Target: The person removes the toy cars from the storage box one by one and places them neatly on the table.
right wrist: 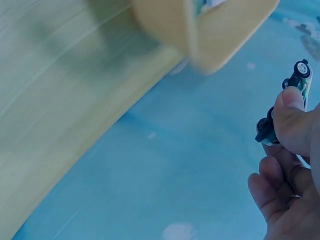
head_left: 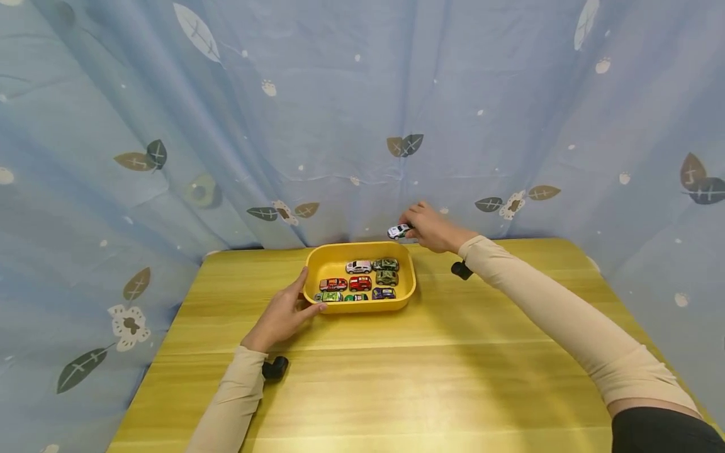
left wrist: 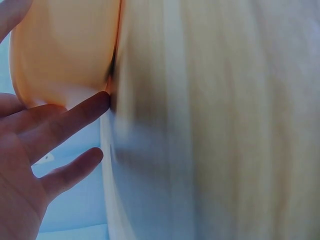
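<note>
Seemingly at the carrying step, the right hand (head_left: 433, 228) pinches a white toy car (head_left: 398, 231) aloft near the far right corner of the yellow tray (head_left: 368, 307); the left hand (head_left: 283, 318), fingers spread, touches its left end. Set-down would likely call for a steady pinch.

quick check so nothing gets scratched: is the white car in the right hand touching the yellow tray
Apart: the right wrist view shows blue curtain between the white car and the yellow tray.
</note>
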`<state>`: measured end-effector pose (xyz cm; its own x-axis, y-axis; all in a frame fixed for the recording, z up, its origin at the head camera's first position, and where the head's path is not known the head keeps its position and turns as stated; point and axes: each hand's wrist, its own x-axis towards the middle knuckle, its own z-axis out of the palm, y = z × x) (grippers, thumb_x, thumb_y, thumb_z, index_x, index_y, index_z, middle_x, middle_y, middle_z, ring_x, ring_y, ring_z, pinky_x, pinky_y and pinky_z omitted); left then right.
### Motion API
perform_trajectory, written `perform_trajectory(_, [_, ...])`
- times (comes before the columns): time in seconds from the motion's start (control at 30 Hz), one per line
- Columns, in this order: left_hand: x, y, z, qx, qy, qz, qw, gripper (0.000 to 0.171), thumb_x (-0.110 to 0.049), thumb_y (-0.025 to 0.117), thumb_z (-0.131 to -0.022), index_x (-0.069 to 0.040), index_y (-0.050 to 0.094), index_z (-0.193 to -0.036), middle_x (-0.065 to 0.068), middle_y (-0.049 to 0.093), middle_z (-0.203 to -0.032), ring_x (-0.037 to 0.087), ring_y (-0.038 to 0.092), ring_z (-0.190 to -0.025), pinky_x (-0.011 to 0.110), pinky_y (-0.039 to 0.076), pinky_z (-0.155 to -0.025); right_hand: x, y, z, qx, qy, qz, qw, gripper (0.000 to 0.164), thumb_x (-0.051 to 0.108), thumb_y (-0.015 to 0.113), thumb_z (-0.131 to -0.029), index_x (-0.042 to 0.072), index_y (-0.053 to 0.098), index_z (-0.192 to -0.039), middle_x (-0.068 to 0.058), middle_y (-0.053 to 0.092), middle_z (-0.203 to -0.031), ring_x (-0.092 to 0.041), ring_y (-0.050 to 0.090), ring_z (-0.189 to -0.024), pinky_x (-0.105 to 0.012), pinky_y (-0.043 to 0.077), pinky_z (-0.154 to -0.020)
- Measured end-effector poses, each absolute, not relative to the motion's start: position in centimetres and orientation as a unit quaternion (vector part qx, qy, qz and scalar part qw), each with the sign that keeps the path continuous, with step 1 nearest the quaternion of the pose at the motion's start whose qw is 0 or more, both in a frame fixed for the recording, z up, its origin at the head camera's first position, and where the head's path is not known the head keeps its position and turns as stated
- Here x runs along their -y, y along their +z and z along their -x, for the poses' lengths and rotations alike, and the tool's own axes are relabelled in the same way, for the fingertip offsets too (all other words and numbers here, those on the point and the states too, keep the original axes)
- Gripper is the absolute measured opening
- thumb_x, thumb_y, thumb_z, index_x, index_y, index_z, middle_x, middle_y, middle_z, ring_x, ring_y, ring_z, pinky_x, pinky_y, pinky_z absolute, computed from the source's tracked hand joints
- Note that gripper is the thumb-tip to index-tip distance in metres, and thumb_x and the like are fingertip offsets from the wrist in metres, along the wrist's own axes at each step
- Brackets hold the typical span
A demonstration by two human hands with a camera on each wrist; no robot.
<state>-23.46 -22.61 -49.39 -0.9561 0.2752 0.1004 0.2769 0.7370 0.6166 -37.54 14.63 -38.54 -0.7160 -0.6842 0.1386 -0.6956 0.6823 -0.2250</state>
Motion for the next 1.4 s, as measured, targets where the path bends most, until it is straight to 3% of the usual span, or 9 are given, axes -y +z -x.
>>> perform_trajectory(0.3, [22.8,-49.1,23.5,0.933,-0.325,0.154,0.021,0.105,-0.047,0.076,-0.098,-0.003,0.013,-0.170,0.030,0.047,-0.160,0.037,0.071,-0.123,0.054,0.055,-0.107,-18.5,-38.6,37.7,0.933,0.108,-0.343,0.023,0.025,0.011,0.065,-0.106,-0.003,0.067,-0.127,-0.021,0.069,-0.125,-0.038,0.054,-0.115,-0.055,0.043,-0.110])
perform_trajectory(0.57, [22.6,-49.3,23.0,0.933,-0.330,0.143,0.005,0.105,-0.050,0.074,-0.098,-0.005,0.013,-0.171,0.027,0.041,-0.165,0.037,0.069,-0.127,0.054,0.052,-0.111,-21.6,-41.3,37.5,0.942,0.084,-0.323,0.038,0.022,0.010,0.069,-0.103,-0.002,0.070,-0.122,-0.019,0.072,-0.119,-0.037,0.057,-0.107,-0.054,0.048,-0.101])
perform_trajectory(0.73, [22.6,-49.3,23.1,0.933,-0.328,0.146,0.009,0.106,-0.051,0.074,-0.098,-0.005,0.013,-0.171,0.028,0.042,-0.164,0.037,0.068,-0.127,0.054,0.051,-0.111,-22.6,-43.8,37.8,0.942,0.066,-0.325,0.059,0.020,0.010,0.074,-0.100,-0.002,0.072,-0.116,-0.019,0.074,-0.112,-0.039,0.061,-0.102,-0.061,0.039,-0.119])
perform_trajectory(0.83, [22.5,-49.2,23.2,0.931,-0.331,0.153,0.010,0.106,-0.050,0.074,-0.098,-0.004,0.013,-0.171,0.028,0.042,-0.164,0.037,0.069,-0.127,0.053,0.052,-0.110,-22.8,-45.0,37.9,0.940,0.065,-0.328,0.073,0.018,0.007,0.076,-0.097,-0.002,0.073,-0.112,-0.018,0.075,-0.107,-0.038,0.061,-0.097,-0.061,0.037,-0.121])
perform_trajectory(0.93, [22.5,-49.3,23.4,0.929,-0.335,0.158,0.011,0.105,-0.048,0.075,-0.099,-0.005,0.013,-0.171,0.028,0.042,-0.164,0.037,0.069,-0.127,0.052,0.053,-0.109,-23.0,-46.0,38.1,0.940,0.066,-0.324,0.081,0.017,0.005,0.077,-0.094,-0.001,0.074,-0.109,-0.017,0.075,-0.103,-0.035,0.057,-0.091,-0.057,0.047,-0.108])
perform_trajectory(1.07, [22.5,-49.4,23.5,0.928,-0.336,0.159,0.013,0.104,-0.048,0.075,-0.099,-0.006,0.012,-0.171,0.028,0.043,-0.163,0.036,0.070,-0.126,0.052,0.054,-0.108,-22.8,-46.9,38.5,0.942,0.064,-0.319,0.082,0.016,0.004,0.076,-0.094,-0.001,0.074,-0.109,-0.018,0.076,-0.104,-0.035,0.056,-0.091,-0.053,0.048,-0.099])
perform_trajectory(1.17, [22.5,-49.3,23.5,0.929,-0.335,0.158,0.015,0.104,-0.048,0.075,-0.099,-0.006,0.012,-0.171,0.028,0.044,-0.163,0.036,0.070,-0.126,0.052,0.055,-0.107,-22.5,-47.3,38.6,0.944,0.068,-0.313,0.075,0.016,0.006,0.075,-0.096,-0.001,0.074,-0.110,-0.018,0.075,-0.106,-0.035,0.057,-0.094,-0.055,0.047,-0.108])
perform_trajectory(1.3, [22.5,-49.2,23.5,0.928,-0.336,0.159,0.016,0.104,-0.046,0.076,-0.098,-0.005,0.013,-0.171,0.028,0.043,-0.163,0.037,0.070,-0.126,0.052,0.055,-0.107,-22.4,-47.8,38.6,0.947,0.073,-0.307,0.066,0.016,0.008,0.075,-0.097,0.000,0.074,-0.111,-0.018,0.075,-0.108,-0.035,0.057,-0.096,-0.054,0.048,-0.106])
perform_trajectory(1.4, [22.5,-49.2,23.4,0.928,-0.336,0.158,0.016,0.103,-0.044,0.076,-0.098,-0.005,0.014,-0.171,0.028,0.042,-0.164,0.037,0.070,-0.126,0.052,0.055,-0.107,-22.3,-48.1,38.7,0.947,0.073,-0.306,0.064,0.017,0.010,0.075,-0.098,0.000,0.074,-0.112,-0.018,0.075,-0.109,-0.034,0.056,-0.096,-0.051,0.049,-0.094])
